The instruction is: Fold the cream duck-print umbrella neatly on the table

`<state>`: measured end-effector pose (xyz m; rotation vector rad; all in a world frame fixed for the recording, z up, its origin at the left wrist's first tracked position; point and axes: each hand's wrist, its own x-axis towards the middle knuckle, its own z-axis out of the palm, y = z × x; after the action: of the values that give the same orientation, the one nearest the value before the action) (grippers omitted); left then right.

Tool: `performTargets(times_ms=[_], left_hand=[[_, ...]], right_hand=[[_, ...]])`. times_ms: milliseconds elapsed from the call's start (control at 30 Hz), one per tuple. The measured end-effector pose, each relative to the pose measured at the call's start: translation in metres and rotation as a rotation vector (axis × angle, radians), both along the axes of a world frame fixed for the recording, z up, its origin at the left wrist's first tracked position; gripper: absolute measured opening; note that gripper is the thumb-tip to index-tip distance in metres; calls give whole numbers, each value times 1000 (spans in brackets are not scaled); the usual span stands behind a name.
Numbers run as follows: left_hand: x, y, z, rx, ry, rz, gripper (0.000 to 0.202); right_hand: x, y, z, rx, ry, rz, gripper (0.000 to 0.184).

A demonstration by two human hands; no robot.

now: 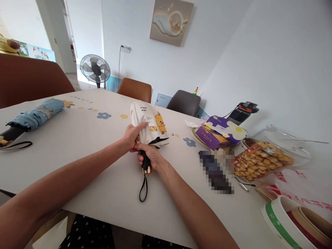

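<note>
A folded cream umbrella with yellow duck prints stands over the middle of the white table. My left hand is wrapped round its folded canopy near the lower edge. My right hand is closed on the umbrella's black handle, which has a gold end cap. A black wrist strap hangs from the handle onto the table. A second folded umbrella, light blue with a black handle and strap, lies at the far left of the table, away from both hands.
To the right lie a purple box on a plate, a bag of golden snacks, a blurred dark object, a clear glass lid and stacked tape rolls. Chairs stand behind the table; a fan is beyond.
</note>
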<state>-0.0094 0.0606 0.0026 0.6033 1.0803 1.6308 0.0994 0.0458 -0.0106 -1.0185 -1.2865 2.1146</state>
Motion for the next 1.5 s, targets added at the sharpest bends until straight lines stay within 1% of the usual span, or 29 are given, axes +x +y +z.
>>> performTargets(times_ms=[67, 133, 233, 333, 467, 533, 567, 633, 667, 700, 733, 767, 800, 867, 900, 967, 1033, 1133, 1200, 1267, 1333, 1400, 1500], left_hand=[[-6, 3, 1, 32, -63, -7, 40], [-16, 8, 3, 39, -132, -16, 39], [-39, 18, 5, 35, -191, 29, 37], [-71, 28, 7, 55, -194, 158, 34], [-119, 34, 7, 184, -236, 419, 20], [-131, 35, 7, 144, -194, 517, 13], [-131, 34, 8, 104, -124, 551, 13], [-118, 32, 12, 67, 128, 599, 18], [-106, 29, 15, 100, 303, 602, 23], [-90, 26, 18, 177, 505, 593, 25], [-73, 22, 20, 272, 709, 547, 26], [-55, 17, 22, 354, 919, 461, 26], [-38, 11, 23, 401, 1122, 347, 25], [-10, 1, 22, 443, 1470, 152, 33], [0, -3, 21, 447, 1623, 48, 37], [13, -6, 19, 400, 1835, -98, 36], [20, -3, 20, 322, 1964, -181, 34], [26, 8, 25, 214, 2102, -258, 34], [32, 18, 28, 181, 2183, -292, 30], [39, 29, 31, 192, 2259, -302, 26], [46, 39, 34, 229, 2289, -278, 24], [50, 46, 40, 261, 2230, -211, 27], [46, 49, 58, 308, 2028, -11, 36]], right_hand=[[-1, -2, 0, 9, -27, 14, 11], [-4, -4, 0, 26, -76, 36, 15], [-11, -8, 1, 48, -111, 98, 16], [-19, -12, -1, 52, -73, 127, 15], [-26, -13, -5, 42, 46, 131, 15], [-28, -10, -7, 26, 97, 91, 14], [-28, -8, -8, 11, 114, 62, 15], [-30, -3, -9, -49, 149, 9, 15], [-31, 0, -9, -95, 170, -11, 14], [-31, 3, -9, -143, 196, -26, 13], [-31, 5, -10, -185, 226, -33, 11], [-31, 7, -11, -218, 256, -32, 10], [-31, 8, -12, -234, 285, -27, 10], [-30, 9, -14, -229, 338, -5, 8], [-29, 9, -16, -219, 358, 3, 7], [-28, 9, -19, -202, 377, 10, 8], [-27, 9, -21, -187, 377, 22, 10], [-27, 10, -23, -164, 374, 59, 9], [-27, 11, -23, -162, 383, 73, 9], [-27, 10, -23, -170, 392, 58, 7], [-27, 10, -21, -175, 392, 38, 3], [-27, 10, -20, -189, 381, 31, 6], [-26, 10, -19, -211, 352, 31, 8]])
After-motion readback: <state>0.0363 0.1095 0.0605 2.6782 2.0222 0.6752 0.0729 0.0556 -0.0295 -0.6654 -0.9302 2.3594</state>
